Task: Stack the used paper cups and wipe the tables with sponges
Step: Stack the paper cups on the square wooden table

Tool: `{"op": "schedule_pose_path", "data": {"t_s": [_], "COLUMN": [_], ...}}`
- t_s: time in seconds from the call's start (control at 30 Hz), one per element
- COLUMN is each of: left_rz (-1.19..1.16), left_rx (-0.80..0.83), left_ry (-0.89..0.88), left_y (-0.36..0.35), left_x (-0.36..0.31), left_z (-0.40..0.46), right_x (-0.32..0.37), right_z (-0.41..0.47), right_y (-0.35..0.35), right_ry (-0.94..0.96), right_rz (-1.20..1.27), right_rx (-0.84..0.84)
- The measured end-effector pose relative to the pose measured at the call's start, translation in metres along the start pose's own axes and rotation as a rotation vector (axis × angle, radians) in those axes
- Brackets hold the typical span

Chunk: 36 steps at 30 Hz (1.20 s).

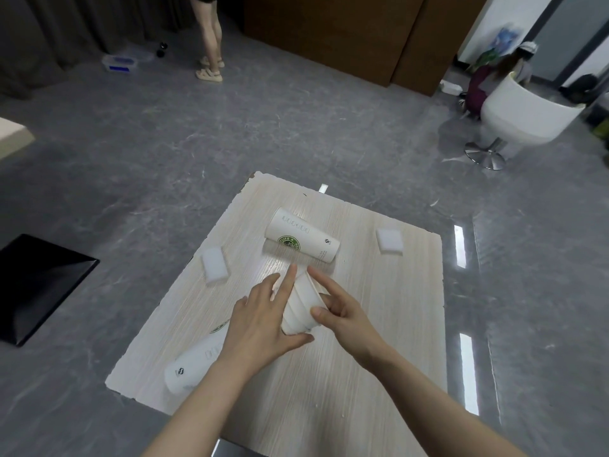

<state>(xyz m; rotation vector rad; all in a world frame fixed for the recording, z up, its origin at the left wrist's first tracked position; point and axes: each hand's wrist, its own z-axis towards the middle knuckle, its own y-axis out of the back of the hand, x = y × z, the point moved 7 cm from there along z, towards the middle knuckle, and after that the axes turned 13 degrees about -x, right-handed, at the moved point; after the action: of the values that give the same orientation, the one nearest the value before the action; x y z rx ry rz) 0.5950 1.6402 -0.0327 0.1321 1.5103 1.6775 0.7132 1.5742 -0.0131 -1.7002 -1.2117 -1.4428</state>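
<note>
Two hands meet over the middle of the bench (pixel 346 374), and a ribbed cup (pixel 301 308) is held between them. The cup is tilted, its mouth toward the wearer and its narrow base pointing away. The left hand (pixel 263 319) is pressed along its left side with thumb under the rim and index finger straight up the wall; the right hand (pixel 342 311) is curled round its right side, index finger laid on top.

Under the left forearm a printed cup (pixel 189 367) lies on its side. Beyond the held cup, close to its base, a second printed cup (pixel 301 239) lies crosswise, long axis running left to right. It is judged the nearer to stack. Sponges rest left (pixel 215 265) and right (pixel 390 240).
</note>
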Motion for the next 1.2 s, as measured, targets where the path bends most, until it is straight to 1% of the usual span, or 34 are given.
{"op": "schedule_pose_path", "data": {"t_s": [0.1,0.3,0.47,0.53,0.67,0.77,0.93,1.07,1.13,1.2], "left_rz": [-0.010,0.000,0.032,0.041,0.057,0.064,0.074,0.123,0.137,0.149], "left_rx": [0.003,-0.008,0.004,0.001,-0.030,-0.056,-0.066,-0.044,-0.034,-0.026], "left_ry": [0.014,-0.068,-0.009,0.032,0.113,0.156,0.209,0.225,0.231,0.240], "left_y": [0.001,0.000,-0.001,0.000,0.009,0.016,0.023,0.020,0.019,0.018], "left_x": [0.001,0.002,0.015,0.024,0.046,0.058,0.068,0.077,0.081,0.084], "left_z": [0.004,0.007,0.012,0.013,0.014,0.015,0.015,0.013,0.011,0.010], "right_x": [0.001,-0.002,-0.001,0.003,0.014,0.024,0.028,0.027,0.020,0.007], "right_z": [0.003,0.006,0.015,0.025,0.064,0.106,0.184,0.223,0.232,0.237], "right_y": [-0.003,-0.013,-0.020,-0.020,-0.004,0.001,-0.012,-0.032,-0.044,-0.054], "right_ry": [-0.002,-0.010,-0.041,-0.022,0.117,0.206,0.253,0.299,0.312,0.276], "right_rz": [0.001,-0.022,-0.010,-0.035,-0.254,-0.386,-0.770,-1.052,-1.143,-1.166], "right_rx": [-0.001,0.048,0.057,0.045,-0.051,-0.063,0.048,0.129,0.187,0.261]}}
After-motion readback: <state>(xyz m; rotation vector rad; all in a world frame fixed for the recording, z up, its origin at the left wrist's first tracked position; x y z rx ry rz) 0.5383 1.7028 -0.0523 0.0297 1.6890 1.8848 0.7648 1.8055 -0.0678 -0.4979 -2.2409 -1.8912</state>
